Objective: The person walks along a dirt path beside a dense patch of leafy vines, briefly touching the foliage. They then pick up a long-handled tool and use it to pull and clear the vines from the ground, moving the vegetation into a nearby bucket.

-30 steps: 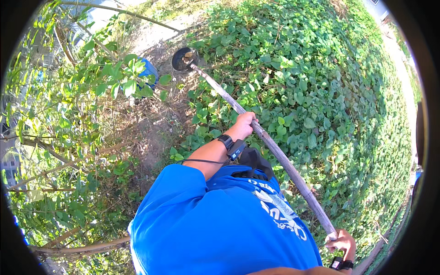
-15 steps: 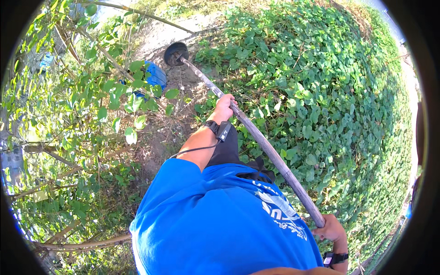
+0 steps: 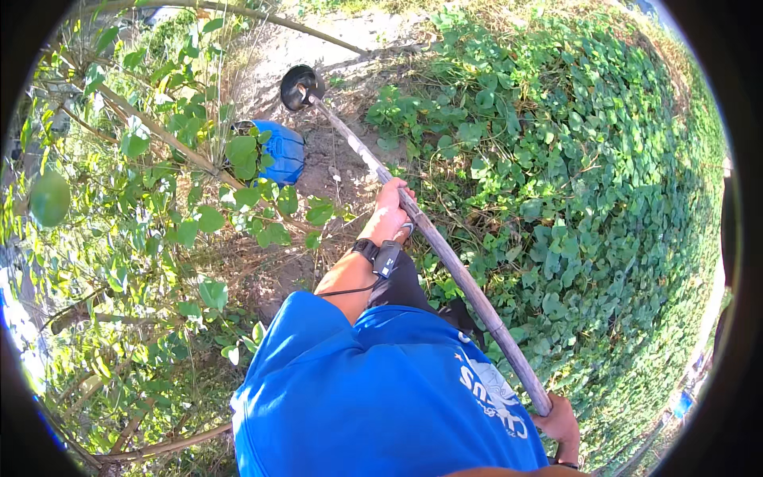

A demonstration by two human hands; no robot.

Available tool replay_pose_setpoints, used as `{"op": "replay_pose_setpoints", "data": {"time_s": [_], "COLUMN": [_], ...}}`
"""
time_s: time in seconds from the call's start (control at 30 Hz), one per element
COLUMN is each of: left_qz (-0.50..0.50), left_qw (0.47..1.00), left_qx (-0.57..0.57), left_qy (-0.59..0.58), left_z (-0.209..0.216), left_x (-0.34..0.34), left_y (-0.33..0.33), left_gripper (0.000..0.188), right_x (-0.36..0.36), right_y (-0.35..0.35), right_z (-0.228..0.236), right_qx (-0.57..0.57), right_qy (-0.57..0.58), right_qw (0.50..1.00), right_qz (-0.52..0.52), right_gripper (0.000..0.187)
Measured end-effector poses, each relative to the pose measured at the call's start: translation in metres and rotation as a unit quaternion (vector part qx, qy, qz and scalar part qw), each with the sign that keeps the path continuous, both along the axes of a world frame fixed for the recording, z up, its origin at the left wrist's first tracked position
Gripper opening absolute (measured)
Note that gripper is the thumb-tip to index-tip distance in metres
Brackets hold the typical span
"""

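A long wooden pole with a dark bowl-shaped scoop (image 3: 301, 87) at its far end runs diagonally across the view. My left hand (image 3: 389, 208) is wrapped around the pole about midway, in front of my body. Close to the pole's near end, at the lower right, my right hand (image 3: 558, 419) is closed on it. Just beyond a blue plastic container (image 3: 280, 153), the scoop's hollow faces partly toward me. Leaves cover part of that container, and its contents cannot be made out.
Dense green vines (image 3: 556, 222) spread along my right side. Leafy branches (image 3: 171, 151) reach in from the left, some hanging near the blue container. Bare brown soil (image 3: 338, 163) lies between them, and a thin pole (image 3: 262, 16) crosses the far side.
The scoop has turned, showing more of its dark hollow, and sits a little farther from the blue container. Both hands appear lower in view and keep their grip; the view itself has shifted.
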State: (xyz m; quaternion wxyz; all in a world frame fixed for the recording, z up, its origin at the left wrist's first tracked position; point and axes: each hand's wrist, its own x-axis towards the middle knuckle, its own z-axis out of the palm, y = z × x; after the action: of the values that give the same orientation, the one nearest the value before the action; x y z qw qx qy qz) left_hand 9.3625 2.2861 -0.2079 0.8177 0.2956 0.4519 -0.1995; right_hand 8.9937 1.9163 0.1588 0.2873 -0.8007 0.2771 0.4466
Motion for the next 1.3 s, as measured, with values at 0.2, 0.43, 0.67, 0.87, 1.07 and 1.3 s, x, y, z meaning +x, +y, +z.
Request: {"op": "replay_pose_setpoints", "data": {"time_s": [0.2, 0.43, 0.67, 0.87, 1.07, 1.3], "left_qz": [0.03, 0.102, 0.082, 0.118, 0.103, 0.14], "left_qw": [0.999, 0.992, 0.994, 0.992, 0.995, 0.99], "left_qx": [-0.026, -0.072, -0.064, -0.041, 0.009, -0.021], "left_qy": [-0.025, -0.002, 0.025, 0.018, -0.008, 0.005], "left_z": [-0.026, -0.043, -0.061, -0.055, -0.061, -0.065], "left_x": [0.09, 0.145, 0.175, 0.192, 0.203, 0.208], "left_y": [0.051, 0.099, 0.138, 0.148, 0.161, 0.165], "left_gripper": [0.014, 0.019, 0.03, 0.023, 0.027, 0.03], "right_x": [0.109, 0.165, 0.196, 0.214, 0.227, 0.231], "right_y": [0.032, 0.047, 0.062, 0.073, 0.079, 0.086], "right_z": [-0.012, -0.041, -0.061, -0.073, -0.08, -0.076], "right_qx": [-0.078, -0.139, -0.115, -0.117, -0.141, -0.245], "right_qy": [-0.053, -0.148, -0.197, -0.214, -0.271, -0.347], "right_qw": [0.993, 0.954, 0.945, 0.94, 0.916, 0.847], "right_qz": [0.071, 0.221, 0.236, 0.24, 0.258, 0.319], "right_gripper": [0.027, 0.022, 0.025, 0.024, 0.024, 0.016]}}
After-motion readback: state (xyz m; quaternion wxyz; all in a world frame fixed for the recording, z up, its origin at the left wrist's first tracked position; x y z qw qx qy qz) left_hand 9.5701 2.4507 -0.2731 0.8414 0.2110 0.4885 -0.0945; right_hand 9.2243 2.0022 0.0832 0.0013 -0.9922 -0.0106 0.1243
